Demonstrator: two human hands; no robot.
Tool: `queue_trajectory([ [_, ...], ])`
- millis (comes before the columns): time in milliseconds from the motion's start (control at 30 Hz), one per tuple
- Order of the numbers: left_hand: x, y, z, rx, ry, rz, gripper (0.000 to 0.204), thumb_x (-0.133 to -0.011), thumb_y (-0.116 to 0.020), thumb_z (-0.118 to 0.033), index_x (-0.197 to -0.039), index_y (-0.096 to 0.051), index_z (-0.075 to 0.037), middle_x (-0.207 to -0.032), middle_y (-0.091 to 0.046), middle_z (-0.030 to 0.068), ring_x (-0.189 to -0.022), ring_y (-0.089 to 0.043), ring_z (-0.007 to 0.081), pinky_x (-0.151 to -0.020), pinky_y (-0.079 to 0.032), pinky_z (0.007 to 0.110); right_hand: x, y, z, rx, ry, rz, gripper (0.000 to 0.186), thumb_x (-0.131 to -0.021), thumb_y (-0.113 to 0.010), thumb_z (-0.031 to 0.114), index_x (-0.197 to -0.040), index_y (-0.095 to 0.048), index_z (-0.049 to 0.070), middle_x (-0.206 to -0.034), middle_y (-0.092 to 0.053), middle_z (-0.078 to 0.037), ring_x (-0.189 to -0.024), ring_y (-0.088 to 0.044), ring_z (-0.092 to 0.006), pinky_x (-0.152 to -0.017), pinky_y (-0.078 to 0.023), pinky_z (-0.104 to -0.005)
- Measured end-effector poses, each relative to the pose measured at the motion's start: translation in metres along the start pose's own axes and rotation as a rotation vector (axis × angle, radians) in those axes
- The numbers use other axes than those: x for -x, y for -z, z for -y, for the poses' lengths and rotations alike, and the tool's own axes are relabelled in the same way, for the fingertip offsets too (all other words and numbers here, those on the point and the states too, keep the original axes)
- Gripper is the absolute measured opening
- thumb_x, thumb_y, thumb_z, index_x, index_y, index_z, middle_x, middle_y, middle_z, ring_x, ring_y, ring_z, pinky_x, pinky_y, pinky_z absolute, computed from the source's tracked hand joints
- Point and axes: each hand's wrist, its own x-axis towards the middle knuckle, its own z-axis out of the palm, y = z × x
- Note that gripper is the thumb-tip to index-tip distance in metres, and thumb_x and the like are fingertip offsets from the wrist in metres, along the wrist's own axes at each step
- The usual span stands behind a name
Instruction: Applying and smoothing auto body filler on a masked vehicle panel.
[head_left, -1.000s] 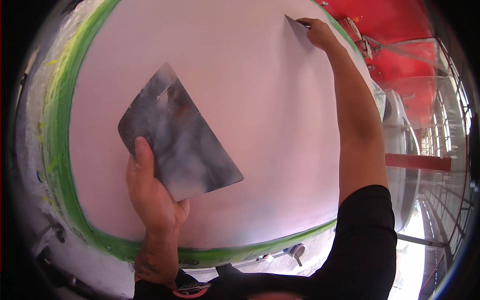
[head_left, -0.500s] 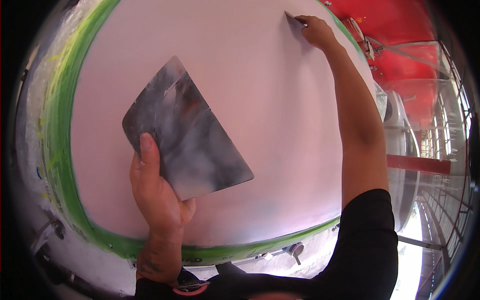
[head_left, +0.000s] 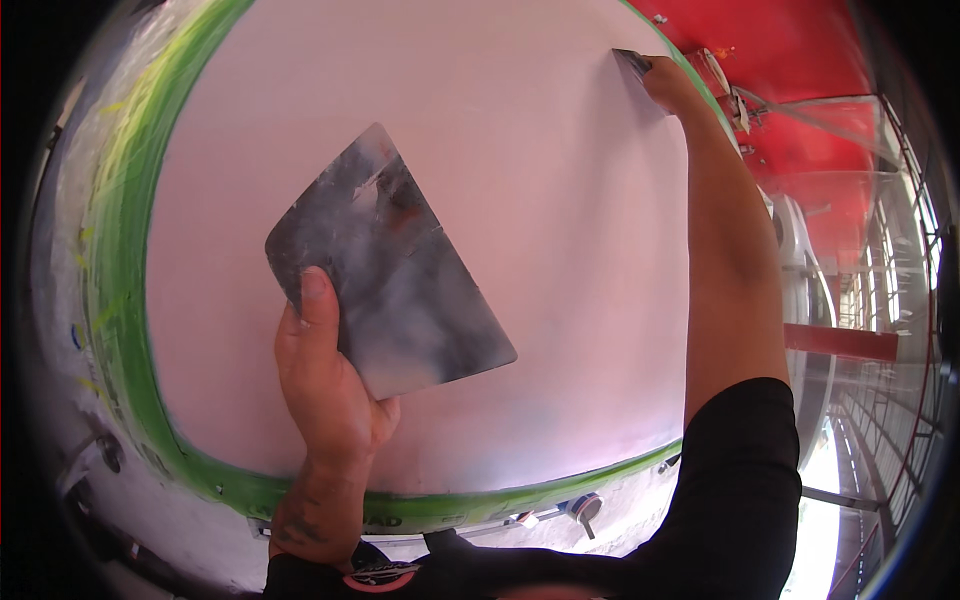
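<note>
A broad pale pink, smooth panel [head_left: 470,120] fills the middle of the view, bordered by green masking tape [head_left: 118,290]. In front of it my left hand [head_left: 325,400] holds a flat grey plate [head_left: 430,300], thumb on its face and fingers hidden behind. Smears and a small light streak mark the plate. At the far right part of the panel, my right hand [head_left: 672,85] grips a dark, thin-bladed spreader [head_left: 630,63], its blade at the panel's surface. That arm is stretched far out, and the fingers are partly hidden.
Beyond the tape at the upper right stands a red surface [head_left: 800,45] with clutter along its edge. A red bar [head_left: 840,341] and a pale rounded body lie at the right. Near the bottom edge sits a small round fitting [head_left: 585,508].
My right hand has moved to the right and slightly nearer with the spreader, whose blade is now turned differently. The grey plate in my left hand has shifted a little right in view.
</note>
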Motion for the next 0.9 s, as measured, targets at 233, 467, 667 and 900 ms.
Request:
queue_trajectory([
  [233, 0.001, -0.006, 0.003, 0.050, 0.008, 0.040, 0.047, -0.098, -0.050, -0.035, -0.125, -0.047, 0.003, -0.116, -0.059, 0.0118, -0.101, -0.061, 0.0202, -0.081, -0.052, 0.032, 0.013, 0.007, 0.042, -0.210, 0.154, 0.073, 0.054, -0.075, -0.039, -0.003, -0.122, -0.063, 0.013, -0.097, -0.068, -0.015, -0.086, -0.064, -0.0251, -0.078, -0.048, -0.0331],
  [467, -0.001, -0.003, 0.003, 0.027, 0.000, 0.014, 0.047, -0.098, -0.051, -0.035, -0.125, -0.048, 0.003, -0.116, -0.059, 0.0116, -0.098, -0.062, 0.0201, -0.078, -0.053, 0.031, 0.029, 0.034, 0.026, -0.220, 0.178, 0.070, 0.055, -0.074, -0.040, -0.004, -0.124, -0.060, 0.008, -0.100, -0.067, -0.017, -0.093, -0.064, -0.0259, -0.084, -0.047, -0.0338],
  [667, 0.000, -0.004, 0.001, 0.033, 0.022, -0.017, 0.045, -0.098, -0.051, -0.034, -0.123, -0.049, 0.003, -0.114, -0.060, 0.0107, -0.095, -0.063, 0.0194, -0.076, -0.053, 0.031, 0.006, 0.010, 0.025, -0.052, -0.002, 0.013, 0.055, -0.076, -0.038, -0.001, -0.125, -0.060, 0.013, -0.099, -0.067, -0.016, -0.089, -0.064, -0.0259, -0.080, -0.048, -0.0345],
  [900, -0.001, 0.001, 0.000, 0.029, 0.015, 0.006, 0.045, -0.098, -0.050, -0.032, -0.126, -0.047, 0.004, -0.118, -0.058, 0.0122, -0.101, -0.061, 0.0206, -0.083, -0.051, 0.033, 0.044, 0.017, 0.044, -0.168, 0.159, 0.193, 0.055, -0.076, -0.041, 0.003, -0.124, -0.061, 0.019, -0.112, -0.066, -0.014, -0.096, -0.064, -0.0258, -0.079, -0.051, -0.0348],
])
